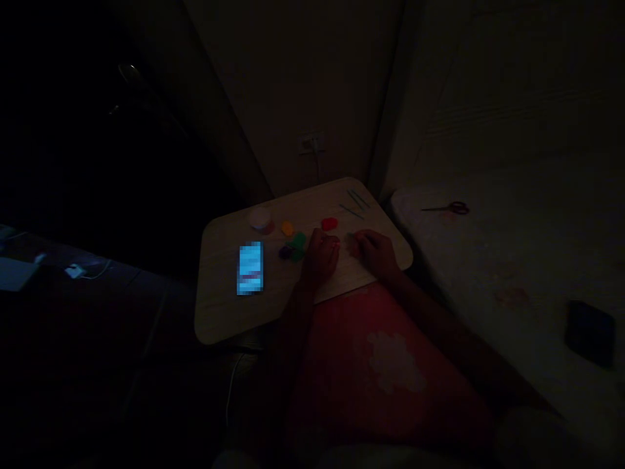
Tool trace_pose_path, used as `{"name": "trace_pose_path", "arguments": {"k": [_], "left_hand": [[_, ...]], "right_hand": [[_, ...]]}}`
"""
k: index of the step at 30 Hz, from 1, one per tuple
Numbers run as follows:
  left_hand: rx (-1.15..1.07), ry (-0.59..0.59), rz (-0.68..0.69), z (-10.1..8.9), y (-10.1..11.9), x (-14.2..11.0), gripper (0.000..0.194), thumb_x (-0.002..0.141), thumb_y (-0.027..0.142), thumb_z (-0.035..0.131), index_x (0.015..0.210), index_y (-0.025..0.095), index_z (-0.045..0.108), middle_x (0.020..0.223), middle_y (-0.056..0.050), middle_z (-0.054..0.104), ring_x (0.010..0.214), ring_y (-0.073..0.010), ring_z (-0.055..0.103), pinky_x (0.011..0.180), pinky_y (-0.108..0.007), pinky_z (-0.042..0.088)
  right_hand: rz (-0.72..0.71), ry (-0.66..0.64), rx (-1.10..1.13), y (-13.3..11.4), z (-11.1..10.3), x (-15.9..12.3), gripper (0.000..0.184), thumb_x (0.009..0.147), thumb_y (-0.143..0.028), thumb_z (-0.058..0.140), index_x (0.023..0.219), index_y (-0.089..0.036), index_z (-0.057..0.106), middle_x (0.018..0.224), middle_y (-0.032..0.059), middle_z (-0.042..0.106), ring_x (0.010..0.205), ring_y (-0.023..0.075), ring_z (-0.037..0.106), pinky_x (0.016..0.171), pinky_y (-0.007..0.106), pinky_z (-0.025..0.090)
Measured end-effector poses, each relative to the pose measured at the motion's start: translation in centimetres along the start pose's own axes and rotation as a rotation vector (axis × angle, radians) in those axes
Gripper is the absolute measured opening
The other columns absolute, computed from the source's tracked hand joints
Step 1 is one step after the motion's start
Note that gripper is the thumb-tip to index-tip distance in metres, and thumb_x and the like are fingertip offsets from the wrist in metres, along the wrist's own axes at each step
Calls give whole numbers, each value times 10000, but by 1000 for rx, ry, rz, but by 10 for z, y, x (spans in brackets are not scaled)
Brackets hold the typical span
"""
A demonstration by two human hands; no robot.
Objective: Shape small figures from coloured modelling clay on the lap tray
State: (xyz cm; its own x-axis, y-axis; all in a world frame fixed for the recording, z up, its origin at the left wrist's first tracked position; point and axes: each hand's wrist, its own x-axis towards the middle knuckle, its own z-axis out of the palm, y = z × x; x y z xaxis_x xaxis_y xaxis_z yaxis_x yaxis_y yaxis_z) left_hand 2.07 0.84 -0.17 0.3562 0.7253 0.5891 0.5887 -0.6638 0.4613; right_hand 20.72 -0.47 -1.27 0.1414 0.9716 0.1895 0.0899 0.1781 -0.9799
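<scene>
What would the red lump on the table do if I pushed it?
The red lump looks smaller than the left hand, so it's probably light. Its outline is blobby rather than perfectly round, so it might slide or wobble more than roll. That blobby shape could mean it's squishy, but it's too dark to be sure.

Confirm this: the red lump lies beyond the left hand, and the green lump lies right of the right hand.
Wrong on the green lump: the head view shows it left of the left hand. The red lump does lie beyond that hand.
</scene>
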Motion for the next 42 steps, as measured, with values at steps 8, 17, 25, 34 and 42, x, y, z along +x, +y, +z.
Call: {"name": "trace_pose_path", "arguments": {"k": [8,17,25,34,42], "left_hand": [[-11,-6,-3,-1,-1,0,166,1027,274,491,1054,175,622,1042,-95,507,929,-197,589,881,-358,534],[-14,-11,-12,-1,-1,-1,158,1024,267,494,1047,175,621,1030,-93,504,930,-199,582,871,-357,531],[-13,-26,-11,-2,1,0,184,1031,288,472,1028,181,621,1017,-97,502,934,-209,578,863,-359,538],[-14,-13,-9,-2,-1,0,143,1016,268,509,1035,182,621,1024,-94,510,924,-206,581,870,-367,528],[-29,-28,-22,-1,-1,0,174,1025,284,488,1031,173,622,1030,-96,498,929,-204,578,859,-361,533]], "right_hand": [[-49,39,-51,2,-1,-1,217,835,-374,690,883,-174,760,791,50,743,649,165,638,622,287,508],[-88,49,-100,9,-3,1,172,798,-317,729,888,-202,818,912,78,780,806,205,712,731,320,561],[-91,65,-126,7,-2,1,211,801,-360,745,920,-202,817,953,88,795,865,230,730,781,348,578],[-129,53,-115,11,-4,2,234,858,-383,704,979,-216,816,977,78,780,865,216,713,786,347,571],[-47,52,-83,9,-3,0,337,856,-435,700,1050,-171,779,906,86,778,763,201,692,701,324,549]]}}
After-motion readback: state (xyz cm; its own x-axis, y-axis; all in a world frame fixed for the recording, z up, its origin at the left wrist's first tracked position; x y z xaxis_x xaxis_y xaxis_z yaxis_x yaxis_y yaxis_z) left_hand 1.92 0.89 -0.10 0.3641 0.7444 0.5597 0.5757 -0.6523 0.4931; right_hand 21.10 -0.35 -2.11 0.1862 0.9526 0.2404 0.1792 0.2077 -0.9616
